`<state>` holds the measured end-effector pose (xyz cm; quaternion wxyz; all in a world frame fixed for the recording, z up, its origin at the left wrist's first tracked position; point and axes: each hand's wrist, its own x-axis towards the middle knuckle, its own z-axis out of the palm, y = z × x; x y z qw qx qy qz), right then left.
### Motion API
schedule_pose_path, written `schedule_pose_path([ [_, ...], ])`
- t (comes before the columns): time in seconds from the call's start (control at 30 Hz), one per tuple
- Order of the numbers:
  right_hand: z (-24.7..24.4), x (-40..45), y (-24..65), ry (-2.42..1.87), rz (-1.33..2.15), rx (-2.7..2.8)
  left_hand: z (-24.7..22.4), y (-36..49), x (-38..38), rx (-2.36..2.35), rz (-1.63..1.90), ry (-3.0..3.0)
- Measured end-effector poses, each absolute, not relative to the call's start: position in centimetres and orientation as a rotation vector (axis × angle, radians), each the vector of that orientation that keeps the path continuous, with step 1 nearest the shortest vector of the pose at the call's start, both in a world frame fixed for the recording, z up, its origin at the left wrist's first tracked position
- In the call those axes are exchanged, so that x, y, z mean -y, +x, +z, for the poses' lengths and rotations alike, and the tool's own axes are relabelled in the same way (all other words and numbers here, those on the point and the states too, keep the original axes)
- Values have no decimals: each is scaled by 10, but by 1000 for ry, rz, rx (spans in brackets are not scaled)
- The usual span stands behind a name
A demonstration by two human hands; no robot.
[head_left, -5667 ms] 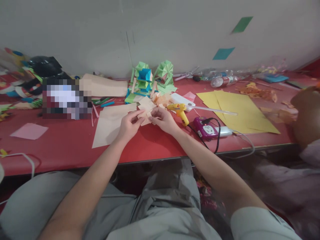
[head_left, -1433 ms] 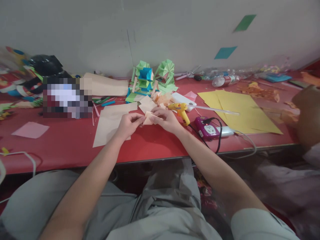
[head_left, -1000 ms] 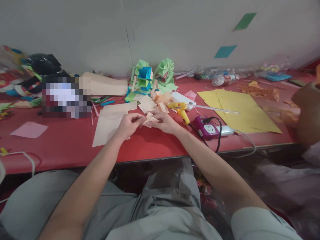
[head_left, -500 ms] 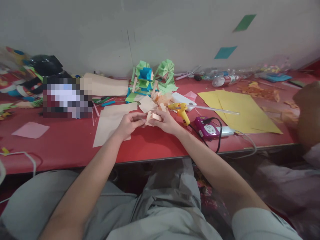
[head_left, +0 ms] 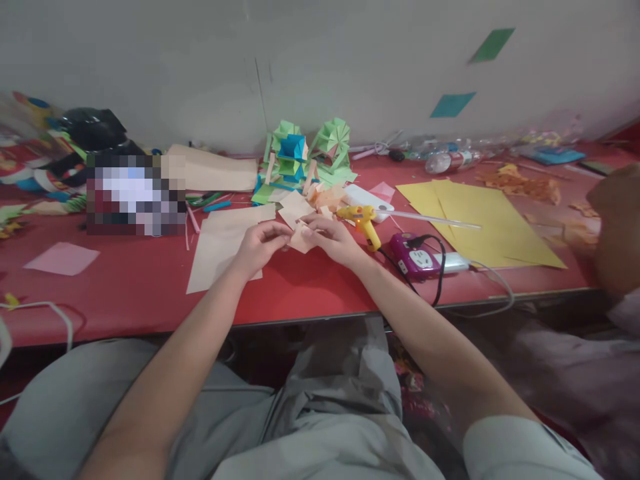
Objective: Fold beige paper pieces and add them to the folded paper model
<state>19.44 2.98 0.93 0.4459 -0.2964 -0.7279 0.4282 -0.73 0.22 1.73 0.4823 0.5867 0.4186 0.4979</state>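
Between my two hands is a small folded piece of cream paper [head_left: 301, 240]. My left hand [head_left: 263, 247] pinches its left edge, and my right hand [head_left: 334, 239] grips its right side with thumb and fingers. Parts of the folds are hidden by my fingers. Just behind lie loose cream sheets [head_left: 295, 207] and peach paper folds [head_left: 327, 197]. A yellow hot glue gun [head_left: 367, 227] with a clear glue stick rests right of my right hand. A large cream sheet [head_left: 213, 250] lies under and beside my left hand.
Green and blue folded paper models [head_left: 293, 157] stand by the wall. A purple power socket [head_left: 414, 255] with cables, yellow sheets [head_left: 480, 220] and a plastic bottle [head_left: 445, 161] lie to the right. A person's arm [head_left: 617, 227] is at the far right. A pink sheet [head_left: 63, 259] lies left.
My right fingers have shifted over the cream paper, and its raised folded flap no longer shows; a flatter face is now visible. My left hand has barely moved.
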Motion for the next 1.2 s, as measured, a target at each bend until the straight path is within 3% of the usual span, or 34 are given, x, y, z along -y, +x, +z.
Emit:
schedule_pose_path([
  [0.43,2,-28,193,-827,645,1845,7,-6,-5,-1197,1422,1828],
  [0.8,-2,-27,189,-766,823,1763,9,-6,-3,-1229,1426,1905],
  [1.2,5,-27,190,-755,691,1794,4,-6,-4,-1165,1436,1887],
])
